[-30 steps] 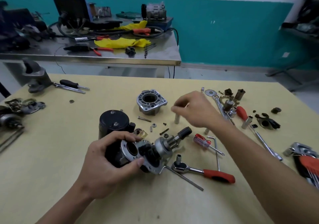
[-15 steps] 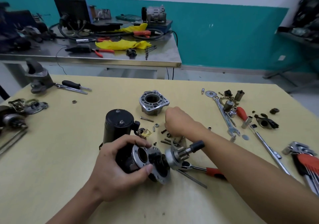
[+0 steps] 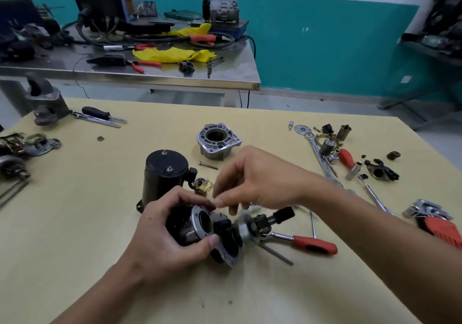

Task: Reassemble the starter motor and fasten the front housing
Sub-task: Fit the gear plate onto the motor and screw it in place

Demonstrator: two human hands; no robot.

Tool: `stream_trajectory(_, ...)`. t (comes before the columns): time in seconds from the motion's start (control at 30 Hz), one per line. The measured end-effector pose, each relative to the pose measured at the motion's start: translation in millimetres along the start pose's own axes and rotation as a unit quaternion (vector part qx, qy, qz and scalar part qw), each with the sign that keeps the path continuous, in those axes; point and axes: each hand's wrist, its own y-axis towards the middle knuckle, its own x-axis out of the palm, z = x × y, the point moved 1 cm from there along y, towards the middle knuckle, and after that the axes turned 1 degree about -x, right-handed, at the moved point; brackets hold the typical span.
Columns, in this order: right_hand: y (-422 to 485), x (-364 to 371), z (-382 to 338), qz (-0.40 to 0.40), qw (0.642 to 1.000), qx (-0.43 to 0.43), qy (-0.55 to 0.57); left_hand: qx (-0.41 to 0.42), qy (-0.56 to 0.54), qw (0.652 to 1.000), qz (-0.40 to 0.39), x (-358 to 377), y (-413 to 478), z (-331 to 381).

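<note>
My left hand [image 3: 165, 233] grips the starter motor sub-assembly [image 3: 200, 226], a dark body with a silver flange, just above the yellow table. Its pinion shaft [image 3: 272, 218] sticks out to the right. My right hand [image 3: 255, 181] hovers over the flange with fingertips pinched together; whatever small part they hold is blurred and hidden. The black motor can [image 3: 165, 171] stands upright behind my left hand. The silver front housing [image 3: 218, 140] sits alone farther back on the table, with a loose bolt [image 3: 207, 165] in front of it.
A red-handled ratchet [image 3: 307, 242] lies right of the assembly. Wrenches, sockets and small parts [image 3: 332, 148] are scattered at the right, a hex key set [image 3: 435, 221] at the far right. Screwdrivers [image 3: 102, 116] and a grey casting [image 3: 46, 103] lie at back left. A steel bench [image 3: 155, 78] stands behind.
My right hand came back from the scattered small parts on the table and rose to the flange, fingertips pinched. My left hand kept hold of the assembly and tilted it slightly.
</note>
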Motion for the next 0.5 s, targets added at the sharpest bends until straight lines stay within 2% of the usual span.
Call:
stream_trajectory(0.23, 6.4, 15.2, 16.1, -0.045, 0.998, -0.010, 0.038, 0.035, 0.000, 0.999, -0.002, 0.9, -0.4, -4.5)
stream_trajectory(0.5, 9.8, 18.4, 23.7, -0.035, 0.996, -0.025, 0.078, 0.039, -0.009, 0.999, -0.012, -0.7, 0.6, -9.3)
